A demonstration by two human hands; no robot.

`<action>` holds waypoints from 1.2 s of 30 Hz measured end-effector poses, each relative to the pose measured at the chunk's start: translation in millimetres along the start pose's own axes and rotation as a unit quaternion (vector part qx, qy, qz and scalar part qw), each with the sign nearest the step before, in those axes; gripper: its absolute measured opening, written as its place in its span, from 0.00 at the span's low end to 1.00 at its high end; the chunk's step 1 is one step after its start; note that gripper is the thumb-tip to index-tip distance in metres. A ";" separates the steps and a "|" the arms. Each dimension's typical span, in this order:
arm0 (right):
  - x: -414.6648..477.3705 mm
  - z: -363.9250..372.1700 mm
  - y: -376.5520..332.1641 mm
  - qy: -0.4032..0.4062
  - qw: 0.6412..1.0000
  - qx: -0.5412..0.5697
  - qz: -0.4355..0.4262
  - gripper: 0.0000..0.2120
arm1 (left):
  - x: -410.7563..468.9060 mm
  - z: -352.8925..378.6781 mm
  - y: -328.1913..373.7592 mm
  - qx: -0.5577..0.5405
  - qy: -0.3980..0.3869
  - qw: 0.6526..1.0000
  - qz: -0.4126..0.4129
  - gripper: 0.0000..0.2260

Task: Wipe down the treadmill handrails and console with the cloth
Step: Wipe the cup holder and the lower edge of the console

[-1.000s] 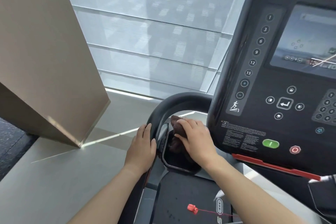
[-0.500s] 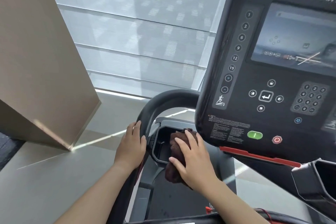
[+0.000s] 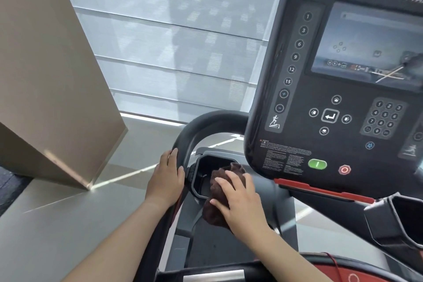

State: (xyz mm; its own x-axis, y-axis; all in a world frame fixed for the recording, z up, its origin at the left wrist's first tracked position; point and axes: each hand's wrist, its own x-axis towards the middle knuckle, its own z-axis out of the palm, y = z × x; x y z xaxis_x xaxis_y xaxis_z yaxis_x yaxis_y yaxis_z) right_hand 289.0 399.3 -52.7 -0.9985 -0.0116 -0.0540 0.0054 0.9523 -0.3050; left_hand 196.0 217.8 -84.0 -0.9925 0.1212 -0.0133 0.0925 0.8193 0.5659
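A dark brown cloth (image 3: 216,199) lies bunched on the rim of the black cup-holder tray (image 3: 198,181) under the treadmill console (image 3: 297,103). My right hand (image 3: 240,204) presses down on the cloth with fingers spread over it. My left hand (image 3: 167,178) grips the curved black left handrail (image 3: 201,123) just left of the tray. The console rises at the right with a screen, number buttons, a green start button (image 3: 317,164) and a red stop button (image 3: 344,169).
A tan slanted pillar (image 3: 50,80) stands at the left on a grey ledge (image 3: 68,224). Window blinds (image 3: 174,41) fill the background. A second black tray (image 3: 402,217) sits at the right. A red safety cord (image 3: 335,265) hangs at the bottom right.
My right hand slid the cloth from the inner handrail curve down and toward me onto the tray's near rim. My left hand kept its grip. The camera view shifted right and up.
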 end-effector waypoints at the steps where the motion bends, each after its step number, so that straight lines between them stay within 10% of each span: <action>1: -4.9 3.5 0.5 -0.004 1.000 -0.010 -0.008 0.23 | 0.1 -0.2 0.1 0.000 0.002 1.000 0.000 0.23; 36: -8.9 -4.9 -13.3 0.045 0.993 -0.073 -0.083 0.20 | -23.7 -9.5 -15.4 -0.098 0.006 0.995 -0.016 0.19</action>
State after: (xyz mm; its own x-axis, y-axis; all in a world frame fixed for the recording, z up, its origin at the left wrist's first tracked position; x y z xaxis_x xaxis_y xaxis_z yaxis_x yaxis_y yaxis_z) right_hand 297.5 388.3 -43.4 -0.9859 -0.1503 0.0732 -0.1604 0.9739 -0.1605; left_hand 217.3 196.9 -84.6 -0.9957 0.0896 -0.0238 0.0457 0.6976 0.7150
